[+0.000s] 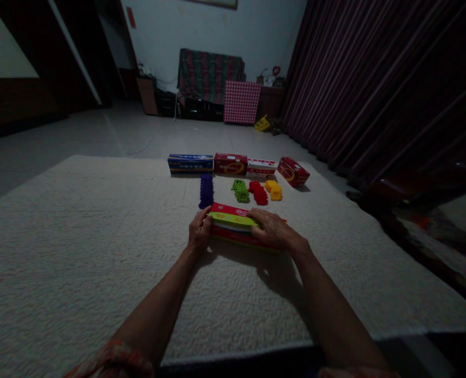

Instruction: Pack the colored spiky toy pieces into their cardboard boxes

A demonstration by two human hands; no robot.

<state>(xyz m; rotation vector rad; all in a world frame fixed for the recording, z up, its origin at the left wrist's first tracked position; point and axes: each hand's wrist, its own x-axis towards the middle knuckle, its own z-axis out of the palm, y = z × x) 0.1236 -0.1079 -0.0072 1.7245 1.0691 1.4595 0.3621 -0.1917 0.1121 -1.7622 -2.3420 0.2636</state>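
A long red and yellow-green box [233, 216] lies across the middle of the cream quilted mat, with a gap showing along its near side. My left hand [200, 229] grips its left end, the fingers wrapped round the corner. On its right part rests my right hand [270, 229], fingers bent over the top and front edge. Just beyond the box are a dark purple piece [206, 191], a green piece [241, 191], a red piece [258, 193] and a yellow piece [273, 190], all with bumpy edges.
Behind the coloured pieces stand a blue box [190, 164], a dark red box [230, 164], a white and red box [261, 168] and an angled red box [293, 171]. The cream mat [79, 236] covers the floor. A dark purple curtain [347, 94] hangs at the right.
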